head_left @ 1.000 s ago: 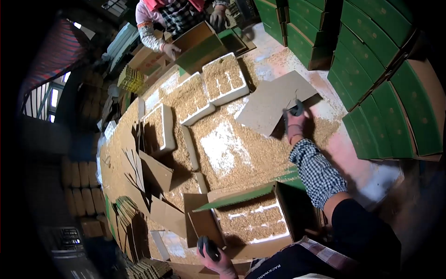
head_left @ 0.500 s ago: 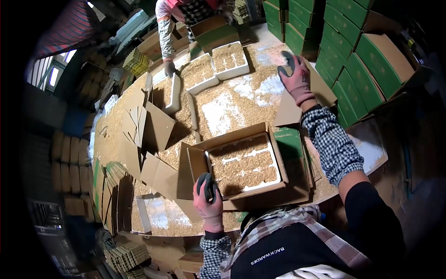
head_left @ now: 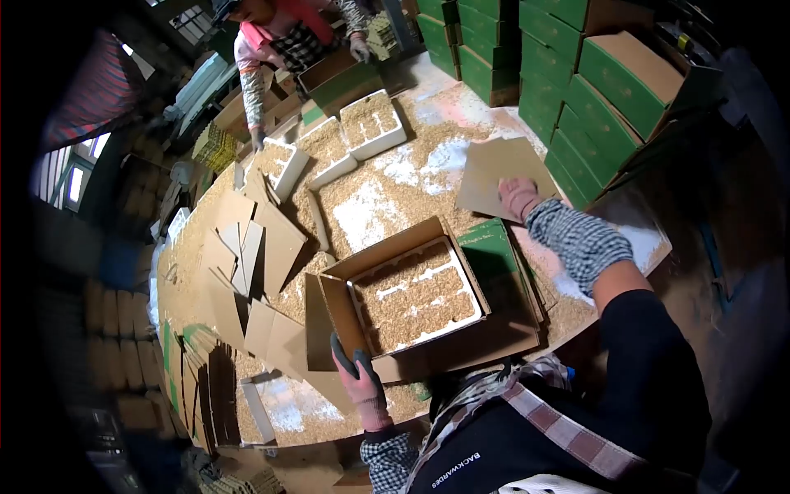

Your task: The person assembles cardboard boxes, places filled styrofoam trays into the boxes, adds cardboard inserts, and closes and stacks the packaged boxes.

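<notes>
A cardboard box (head_left: 341, 317) stands on the table in front of me. Inside it is a white foam tray (head_left: 455, 323) filled with light brown, grainy material. My left hand (head_left: 362, 389), in a pink glove with dark fingertips, touches the box's near left corner, fingers stretched and apart. Right of the box, my right hand (head_left: 520, 198) is closed at a flat brown cardboard sheet (head_left: 490, 169); its fingertips are hidden. Flat green-printed cardboard (head_left: 498, 255) lies beside the box.
Green boxes (head_left: 605, 119) are stacked at the right. More filled white trays (head_left: 378, 142) stand at the back, near another person (head_left: 300, 41). Loose cardboard pieces (head_left: 276, 247) lie at the left. Grainy material covers much of the table (head_left: 197, 255).
My right hand has come down from above onto the cardboard sheet and closed. My left hand has slid lower at the box corner, its fingers straighter. The other person has straightened up.
</notes>
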### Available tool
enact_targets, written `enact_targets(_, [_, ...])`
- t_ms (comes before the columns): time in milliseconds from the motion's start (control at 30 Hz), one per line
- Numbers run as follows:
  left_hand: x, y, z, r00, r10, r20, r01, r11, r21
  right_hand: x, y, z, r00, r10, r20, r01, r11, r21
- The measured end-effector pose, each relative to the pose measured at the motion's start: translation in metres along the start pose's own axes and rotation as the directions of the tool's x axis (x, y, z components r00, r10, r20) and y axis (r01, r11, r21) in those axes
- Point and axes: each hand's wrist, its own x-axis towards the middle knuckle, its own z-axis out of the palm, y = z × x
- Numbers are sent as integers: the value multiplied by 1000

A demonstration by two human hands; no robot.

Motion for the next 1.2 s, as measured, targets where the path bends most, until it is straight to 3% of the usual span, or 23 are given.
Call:
enact_targets(67, [-2, 11, 5, 1000, -23, -19, 22, 997, -70, 28, 17, -23, 957, 44, -287, 70, 925, 374])
enact_targets(133, [0, 1, 7, 999, 23, -37, -23, 1000, -7, 10, 11, -123, 565, -88, -820, 509, 820, 262])
enact_targets(267, [12, -30, -22, 983, -180, -22, 178, 982, -65, -117, -87, -198, 157, -784, -601, 969, 240, -60])
enact_targets(333, [17, 17, -21, 969, 27, -245, -24, 1000, 14, -141, -126, -164, 259, -953, -157, 923, 196, 330])
enact_targets(367, [21, 60, -16, 930, 214, -298, -138, 956, 257, -137, -142, -141, 220, -974, -63, 930, 189, 316])
enact_targets(400, [28, 80, -17, 881, 455, -129, -364, 826, 431, -134, -152, -127, 178, -983, 33, 935, 180, 305])
enact_targets(467, [54, 84, -2, 742, 518, 425, -667, 513, 540, -126, -146, -162, 355, -926, 126, 821, 373, 431])
enact_targets(533, [70, 44, 17, 606, 146, 782, -728, 497, 472, -126, -124, -182, 529, -842, -105, 567, 259, 782])
enact_targets(567, [83, 49, 12, 559, 1, 829, -600, 690, 404, -134, -107, -188, 711, -627, -319, 497, 126, 859])
enact_targets(600, [94, 40, 4, 646, 181, 742, -546, 789, 283, -137, -89, -189, 829, -318, -460, 476, -30, 879])
enact_targets(667, [108, 8, -17, 855, 460, 241, -493, 865, 97, -139, -65, -153, 954, -228, -194, 132, -263, 956])
enact_targets(700, [101, 3, -20, 981, 42, 192, -8, 984, -176, -139, -59, -125, 977, -207, -48, -37, -390, 920])
enact_targets(733, [96, 1, -23, 885, -380, 269, 463, 786, -410, -141, -64, -98, 976, -195, 95, -185, -519, 835])
enact_targets(767, [113, -84, -8, 933, -145, 330, 196, 973, -125, -136, -98, -52, 939, -200, 281, -245, 189, 951])
enact_targets(800, [94, -111, 16, 839, -343, 422, 259, 934, 245, -148, -109, -54, 962, -151, 227, -195, 201, 960])
enact_targets(833, [75, -100, 24, 947, -140, 288, 198, 963, -183, -159, -120, -57, 980, -101, 172, -147, 219, 965])
enact_targets(867, [87, -106, 23, 797, -420, 434, 528, 833, -164, -170, -130, -61, 992, -51, 116, -100, 241, 965])
enact_targets(933, [81, -115, 32, 873, -95, 478, 375, 759, -533, -160, -134, -17, 984, -134, 116, -121, -36, 992])
enact_targets(967, [62, -36, 28, 944, 62, 323, 51, 943, -330, -163, -122, -22, 984, -117, 132, -154, -201, 967])
enact_targets(1000, [76, -49, 28, 885, -13, 466, 236, 874, -424, -169, -114, -34, 981, -126, 147, -183, -360, 915])
enact_targets(1033, [90, -63, 26, 799, -88, 594, 429, 777, -461, -165, -92, -47, 990, -98, 104, -133, -368, 920])
enact_targets(1100, [102, -13, 48, 732, -6, 682, 497, 689, -528, -146, -15, -85, 996, -86, 22, -45, -276, 960])
enact_targets(1200, [134, 52, 100, 801, 547, 244, -433, 810, -394, -161, 128, -166, 887, 153, -436, 459, -407, 790])
